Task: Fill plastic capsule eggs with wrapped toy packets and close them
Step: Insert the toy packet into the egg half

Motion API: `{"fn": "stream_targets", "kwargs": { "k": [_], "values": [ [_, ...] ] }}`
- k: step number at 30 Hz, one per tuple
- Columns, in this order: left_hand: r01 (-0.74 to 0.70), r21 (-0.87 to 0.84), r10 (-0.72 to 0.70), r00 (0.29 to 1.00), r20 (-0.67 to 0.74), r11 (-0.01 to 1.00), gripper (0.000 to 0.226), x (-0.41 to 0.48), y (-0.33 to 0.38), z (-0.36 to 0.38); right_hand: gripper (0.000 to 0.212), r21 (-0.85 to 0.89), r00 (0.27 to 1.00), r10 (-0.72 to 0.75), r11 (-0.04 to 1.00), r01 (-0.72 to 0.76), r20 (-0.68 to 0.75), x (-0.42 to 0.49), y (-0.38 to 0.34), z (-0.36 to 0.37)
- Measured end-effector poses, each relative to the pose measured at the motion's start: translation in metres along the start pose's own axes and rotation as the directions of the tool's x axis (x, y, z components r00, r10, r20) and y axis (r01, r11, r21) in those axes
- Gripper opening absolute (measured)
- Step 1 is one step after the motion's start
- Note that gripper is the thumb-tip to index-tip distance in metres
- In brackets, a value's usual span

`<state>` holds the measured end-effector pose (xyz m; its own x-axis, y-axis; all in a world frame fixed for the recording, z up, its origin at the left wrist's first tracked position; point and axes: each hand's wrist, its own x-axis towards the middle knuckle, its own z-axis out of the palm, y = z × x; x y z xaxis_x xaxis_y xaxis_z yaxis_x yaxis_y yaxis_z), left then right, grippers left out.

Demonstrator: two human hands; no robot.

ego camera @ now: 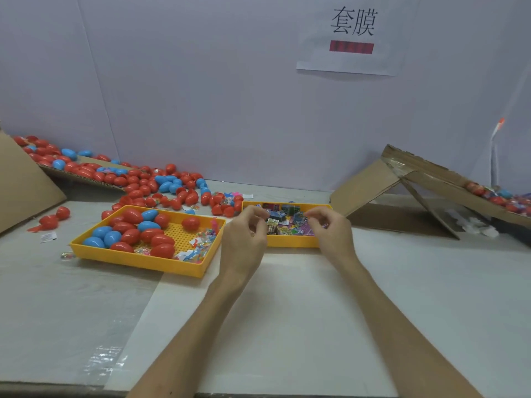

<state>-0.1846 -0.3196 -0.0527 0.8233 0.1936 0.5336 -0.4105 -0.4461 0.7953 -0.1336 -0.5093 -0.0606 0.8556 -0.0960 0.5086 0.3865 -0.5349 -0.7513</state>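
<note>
Left hand and right hand hover over the packet tray at 12 o'clock, fingers curled. Whether either pinches anything cannot be told. The eggs lie at 9 o'clock from the hands. The packets are probably light, crinkly and slippery, so pinch an edge.

The left forearm and right forearm reach forward, angled slightly inward. The left hand and right hand hover level and apart, backs up, fingers curled toward the thumbs. Whether either pinches anything is unclear.
</note>
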Motion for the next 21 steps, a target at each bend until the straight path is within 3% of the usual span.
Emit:
{"fn": "stream_targets", "kwargs": {
  "k": [2,4,6,9,13,17,21],
  "values": [
    [-0.02,0.284,0.025,1.0,-0.016,0.959,0.022,0.005,-0.004,-0.007,0.018,-0.154,0.992,-0.043,0.986,0.061,0.122,-0.003,0.008,0.004],
    [0.057,0.573,-0.008,0.996,-0.086,0.817,0.03,0.012,-0.009,-0.019,0.021,-0.286,0.978,-0.019,0.955,0.079,0.206,-0.005,0.015,0.007],
    [0.178,0.678,-0.06,0.979,-0.195,0.713,0.038,0.018,-0.014,-0.035,0.023,-0.363,0.979,-0.01,0.928,0.086,0.205,-0.006,0.016,0.008],
    [0.337,0.665,-0.217,0.941,-0.259,0.667,0.049,0.026,-0.027,-0.057,0.028,-0.475,0.993,0.001,0.878,0.056,0.118,-0.004,0.016,0.008],
    [0.462,0.672,-0.499,0.853,-0.156,0.579,0.05,0.033,-0.04,-0.072,0.034,-0.576,0.989,0.114,0.816,-0.039,0.095,-0.004,0.018,0.002],
    [0.416,0.684,-0.474,0.873,-0.116,0.599,0.047,0.031,-0.044,-0.072,0.029,-0.523,0.984,0.144,0.85,-0.066,0.109,-0.004,0.015,0.0],
    [0.418,0.564,-0.411,0.9,-0.148,0.712,0.045,0.03,-0.045,-0.073,0.028,-0.403,0.985,0.156,0.908,-0.112,0.078,-0.004,0.009,0.001]
  ]
}}
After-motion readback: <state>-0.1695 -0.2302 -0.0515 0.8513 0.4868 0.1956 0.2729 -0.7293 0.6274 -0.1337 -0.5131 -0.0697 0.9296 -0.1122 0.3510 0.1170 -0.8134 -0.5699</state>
